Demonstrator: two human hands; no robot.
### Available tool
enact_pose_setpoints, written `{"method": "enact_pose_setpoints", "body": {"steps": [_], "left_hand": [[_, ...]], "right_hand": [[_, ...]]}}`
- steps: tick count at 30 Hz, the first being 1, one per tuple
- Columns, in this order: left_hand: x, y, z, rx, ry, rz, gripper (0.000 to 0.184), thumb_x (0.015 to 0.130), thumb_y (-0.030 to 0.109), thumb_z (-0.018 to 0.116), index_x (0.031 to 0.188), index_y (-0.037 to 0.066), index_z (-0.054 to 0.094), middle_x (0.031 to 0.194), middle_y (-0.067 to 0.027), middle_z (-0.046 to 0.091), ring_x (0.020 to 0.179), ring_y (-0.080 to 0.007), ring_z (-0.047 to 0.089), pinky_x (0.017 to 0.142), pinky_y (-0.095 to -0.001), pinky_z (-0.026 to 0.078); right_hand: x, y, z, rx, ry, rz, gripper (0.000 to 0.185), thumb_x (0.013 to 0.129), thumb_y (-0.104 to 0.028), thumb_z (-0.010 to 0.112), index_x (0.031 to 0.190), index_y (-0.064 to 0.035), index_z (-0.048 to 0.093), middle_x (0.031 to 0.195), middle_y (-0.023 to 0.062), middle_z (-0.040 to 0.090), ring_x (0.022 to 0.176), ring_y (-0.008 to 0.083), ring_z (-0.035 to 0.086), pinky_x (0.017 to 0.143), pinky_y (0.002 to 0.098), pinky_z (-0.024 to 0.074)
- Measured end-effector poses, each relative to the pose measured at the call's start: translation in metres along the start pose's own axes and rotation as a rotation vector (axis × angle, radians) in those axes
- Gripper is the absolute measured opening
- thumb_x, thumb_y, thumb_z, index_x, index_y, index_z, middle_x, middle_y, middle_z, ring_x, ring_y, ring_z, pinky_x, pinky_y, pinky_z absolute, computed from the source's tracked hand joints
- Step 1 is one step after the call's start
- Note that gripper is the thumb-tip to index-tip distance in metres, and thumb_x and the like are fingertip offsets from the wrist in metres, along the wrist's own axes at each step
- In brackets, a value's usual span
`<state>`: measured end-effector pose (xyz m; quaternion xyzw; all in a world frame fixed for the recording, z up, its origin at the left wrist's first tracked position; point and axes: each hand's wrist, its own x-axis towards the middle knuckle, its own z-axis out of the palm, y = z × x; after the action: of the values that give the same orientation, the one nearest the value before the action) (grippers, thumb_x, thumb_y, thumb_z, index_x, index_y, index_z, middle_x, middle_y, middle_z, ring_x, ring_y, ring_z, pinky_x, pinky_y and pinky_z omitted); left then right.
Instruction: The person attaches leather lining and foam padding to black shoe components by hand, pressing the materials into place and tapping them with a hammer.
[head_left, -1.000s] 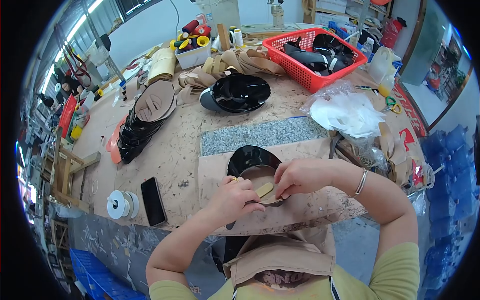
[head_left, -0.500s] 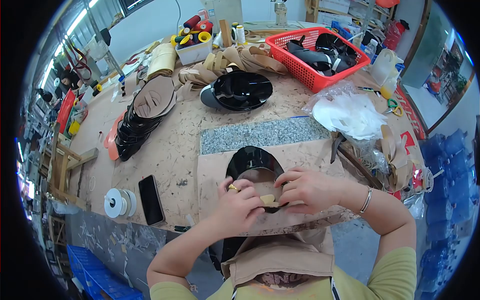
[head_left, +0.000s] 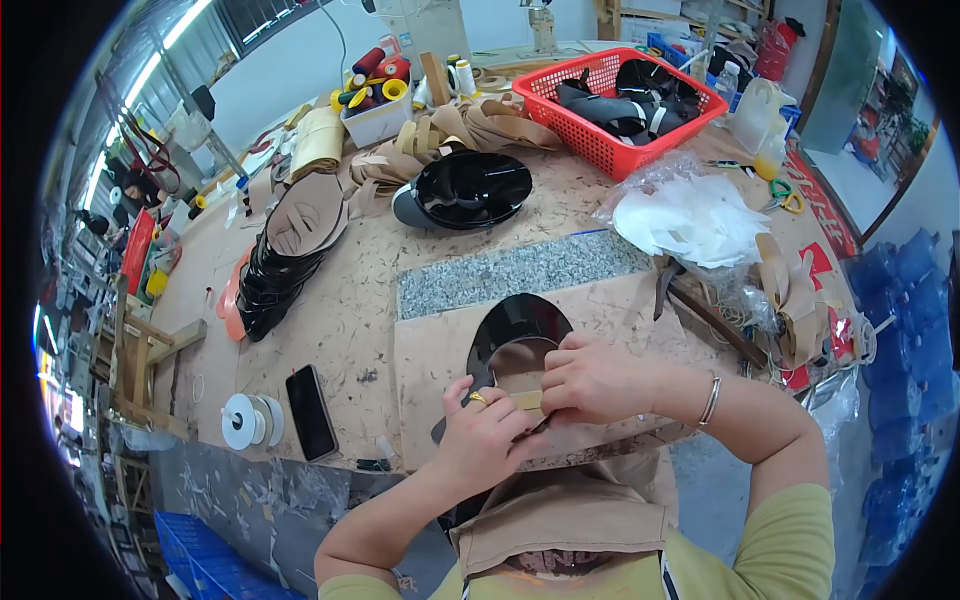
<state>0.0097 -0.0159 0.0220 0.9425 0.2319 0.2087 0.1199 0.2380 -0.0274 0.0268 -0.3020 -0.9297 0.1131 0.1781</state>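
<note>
A glossy black shoe upper (head_left: 518, 318) with a tan lining stands curved on the brown work board, near the table's front edge. My left hand (head_left: 485, 432), with a ring, is closed on its near edge. On the right side of that same edge my right hand (head_left: 595, 382) pinches the material, fingers bent together. A short pale tan strip (head_left: 526, 401) shows between my hands at the inner edge. My fingertips partly hide the edge they hold.
Behind the board lies a speckled stone slab (head_left: 520, 277). Further off are more black uppers (head_left: 475, 190), a stack of uppers (head_left: 280, 275) and a red basket (head_left: 600, 150). A phone (head_left: 311, 412) and white spools (head_left: 250, 421) lie left; white sheets (head_left: 690, 222) lie right.
My hands have come closer together at the near edge, the right one shifting left. The upper has turned a little, and its left tip now shows. The whole view has shifted slightly.
</note>
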Motion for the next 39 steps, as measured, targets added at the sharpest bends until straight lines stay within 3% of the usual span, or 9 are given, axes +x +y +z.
{"method": "enact_pose_setpoints", "body": {"steps": [6,15,19,21,26,28,30,37,39], "left_hand": [[-0.01,-0.01,-0.006,0.059,-0.017,0.091,0.018,0.075,0.029,0.074,0.072,0.016,0.062,0.075,0.0021,0.055,0.078,-0.0156,0.054,0.087,-0.0445,0.03],[-0.004,-0.017,0.006,0.132,0.094,0.261,0.015,0.074,0.027,0.074,0.076,0.017,0.063,0.072,0.0046,0.052,0.066,-0.0123,0.052,0.074,-0.0352,0.032],[0.003,-0.025,-0.002,0.147,0.005,0.249,0.012,0.074,0.024,0.071,0.079,0.017,0.063,0.07,0.0063,0.049,0.068,-0.0093,0.052,0.076,-0.0345,0.031],[0.004,-0.018,-0.005,0.424,0.128,0.406,0.01,0.073,0.022,0.068,0.08,0.017,0.064,0.07,0.0075,0.047,0.071,-0.0067,0.052,0.076,-0.0333,0.03],[0.005,-0.015,0.014,0.528,0.352,0.455,0.01,0.073,0.02,0.064,0.082,0.018,0.064,0.073,0.0078,0.049,0.076,-0.0053,0.05,0.075,-0.0326,0.028],[0.007,-0.016,0.024,0.534,0.396,0.488,0.01,0.073,0.02,0.062,0.083,0.019,0.064,0.074,0.0071,0.05,0.079,-0.0057,0.05,0.075,-0.0326,0.027],[0.009,-0.017,0.032,0.582,0.163,0.549,0.012,0.076,0.02,0.058,0.085,0.017,0.065,0.08,0.0049,0.054,0.085,-0.008,0.049,0.075,-0.0327,0.027],[-0.008,-0.011,0.028,0.803,0.025,0.608,0.025,0.08,0.022,0.054,0.096,0.009,0.067,0.106,-0.004,0.064,0.095,-0.0101,0.05,0.079,-0.0332,0.03],[-0.018,-0.003,0.026,0.811,-0.003,0.56,0.029,0.08,0.022,0.054,0.101,0.008,0.067,0.112,-0.0068,0.063,0.096,-0.01,0.05,0.079,-0.0328,0.03]], "right_hand": [[-0.008,0.005,-0.006,0.134,-0.059,0.065,0.019,0.075,-0.028,0.071,0.071,-0.0142,0.059,0.071,-0.003,0.056,0.08,0.0171,0.053,0.079,0.0361,0.0361],[0.0,-0.019,-0.003,-0.061,0.098,-0.004,0.012,0.075,-0.021,0.063,0.069,-0.0137,0.056,0.071,-0.0009,0.049,0.086,0.0185,0.052,0.091,0.037,0.0347],[-0.008,-0.031,-0.025,-0.391,-0.005,-0.141,0.007,0.072,-0.02,0.058,0.076,-0.0146,0.059,0.083,-0.002,0.053,0.089,0.0149,0.052,0.092,0.0349,0.035],[-0.014,-0.038,-0.027,-0.541,-0.045,-0.167,0.01,0.071,-0.02,0.058,0.079,-0.015,0.061,0.087,-0.0025,0.054,0.09,0.0132,0.052,0.09,0.033,0.0359],[-0.039,-0.034,-0.004,-0.859,0.169,-0.202,0.03,0.066,-0.02,0.061,0.094,-0.011,0.065,0.086,-0.005,0.053,0.091,0.0107,0.051,0.08,0.027,0.0384],[-0.044,-0.026,0.012,-0.862,0.12,-0.174,0.031,0.066,-0.02,0.06,0.095,-0.0099,0.065,0.087,-0.0046,0.053,0.092,0.011,0.051,0.08,0.0277,0.0387],[-0.048,-0.029,0.022,-0.874,0.077,-0.137,0.033,0.067,-0.021,0.059,0.097,-0.0088,0.065,0.088,-0.0043,0.052,0.093,0.0113,0.051,0.08,0.0283,0.039],[-0.055,-0.053,0.051,-0.769,0.063,0.076,0.032,0.067,-0.025,0.056,0.091,-0.0086,0.069,0.104,0.0005,0.057,0.103,0.0173,0.05,0.096,0.0405,0.0356],[-0.053,-0.064,0.052,-0.863,0.088,0.129,0.042,0.072,-0.025,0.059,0.108,-0.0049,0.066,0.098,-0.0007,0.055,0.101,0.0135,0.051,0.093,0.0389,0.0388]]}}
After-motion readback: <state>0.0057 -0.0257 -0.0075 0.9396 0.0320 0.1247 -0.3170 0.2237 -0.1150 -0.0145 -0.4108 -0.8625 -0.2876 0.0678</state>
